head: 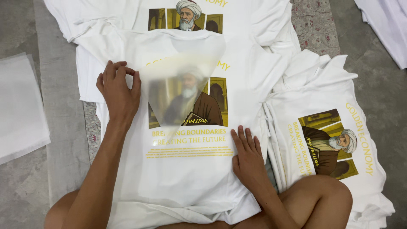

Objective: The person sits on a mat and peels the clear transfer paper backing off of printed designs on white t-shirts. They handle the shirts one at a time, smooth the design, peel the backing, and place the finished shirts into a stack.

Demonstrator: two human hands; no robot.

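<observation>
The left hand (118, 91) pinches a translucent film sheet (182, 85), lifting it toward 12 o'clock; the right hand (248, 154) lies open, flat at 4 o'clock, steadying the white printed T-shirt (182, 169).

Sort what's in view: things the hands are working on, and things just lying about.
In hand:
left hand peeling translucent film
right hand flat on white printed shirt

Lying about:
shirt at right
shirt above
stack of sheets
</observation>
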